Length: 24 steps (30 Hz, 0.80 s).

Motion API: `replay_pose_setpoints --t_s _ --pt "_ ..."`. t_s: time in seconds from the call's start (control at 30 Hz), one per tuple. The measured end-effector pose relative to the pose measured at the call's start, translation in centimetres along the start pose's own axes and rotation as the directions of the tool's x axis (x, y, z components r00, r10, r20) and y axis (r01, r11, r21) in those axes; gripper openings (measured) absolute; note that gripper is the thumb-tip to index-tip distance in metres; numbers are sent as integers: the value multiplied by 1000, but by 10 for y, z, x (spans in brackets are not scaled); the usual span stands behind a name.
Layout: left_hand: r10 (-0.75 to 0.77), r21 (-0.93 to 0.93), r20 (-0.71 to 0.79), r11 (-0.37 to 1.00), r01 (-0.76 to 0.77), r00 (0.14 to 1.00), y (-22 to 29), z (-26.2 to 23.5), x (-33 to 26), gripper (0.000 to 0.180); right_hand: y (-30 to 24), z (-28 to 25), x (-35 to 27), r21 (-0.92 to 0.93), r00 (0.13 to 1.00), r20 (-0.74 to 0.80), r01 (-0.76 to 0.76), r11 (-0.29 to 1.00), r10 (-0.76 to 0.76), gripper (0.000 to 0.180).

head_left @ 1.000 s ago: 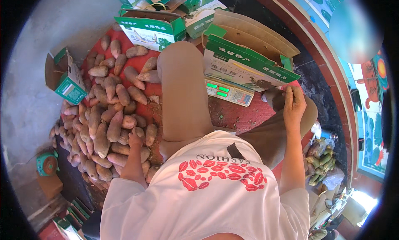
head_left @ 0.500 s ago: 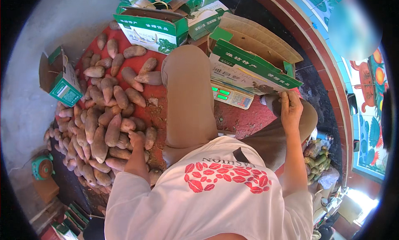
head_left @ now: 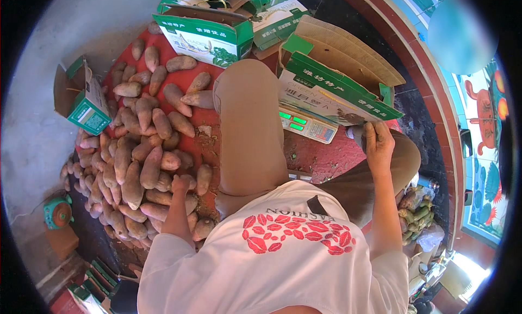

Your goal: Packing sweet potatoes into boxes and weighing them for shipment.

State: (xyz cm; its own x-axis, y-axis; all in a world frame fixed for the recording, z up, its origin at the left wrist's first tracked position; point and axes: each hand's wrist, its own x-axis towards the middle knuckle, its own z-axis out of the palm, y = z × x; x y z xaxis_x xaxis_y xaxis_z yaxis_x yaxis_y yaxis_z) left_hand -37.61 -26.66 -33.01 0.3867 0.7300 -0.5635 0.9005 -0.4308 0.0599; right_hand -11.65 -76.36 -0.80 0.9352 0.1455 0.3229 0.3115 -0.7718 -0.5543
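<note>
A big heap of brownish sweet potatoes lies on a red mat to my left. My left hand rests on the near edge of the heap, fingers curled around one sweet potato. My right hand is raised beside an open green-and-white carton that stands on a white scale with a lit green display. It grips a dark sweet potato at the carton's near corner. My tan-trousered knee lies between the heap and the scale.
More green-and-white cartons stand open at the far side, and a small one lies left of the heap. A teal round object sits on the grey floor at left. A bag of greenish produce is at my right.
My right hand has dropped a little along the carton's near corner with the sweet potato. My left hand has stayed on the heap. The view has shifted slightly.
</note>
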Motion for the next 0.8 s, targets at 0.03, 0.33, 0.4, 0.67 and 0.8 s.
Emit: replay_pose_setpoints --t_s 0.03,0.33,0.4,0.67,0.8 --pt "-13 -1 -5 1000 13 1000 -11 2 2 51 -1 2 0 0 1000 15 -15 1000 15 13" --pt "26 -751 242 638 171 970 16 -45 -51 50 -2 10 3 71 996 56 62 996 -66 11" --pt "59 -803 252 570 175 966 37 -62 -66 47 2 11 2 74 995 71 72 995 -77 12" --pt "342 -959 271 12 284 900 70 -101 -88 40 3 17 0 91 996 65 57 994 -63 16" --pt "419 -927 270 -131 352 867 87 -125 -90 44 -2 15 0 118 992 109 47 992 -60 13"
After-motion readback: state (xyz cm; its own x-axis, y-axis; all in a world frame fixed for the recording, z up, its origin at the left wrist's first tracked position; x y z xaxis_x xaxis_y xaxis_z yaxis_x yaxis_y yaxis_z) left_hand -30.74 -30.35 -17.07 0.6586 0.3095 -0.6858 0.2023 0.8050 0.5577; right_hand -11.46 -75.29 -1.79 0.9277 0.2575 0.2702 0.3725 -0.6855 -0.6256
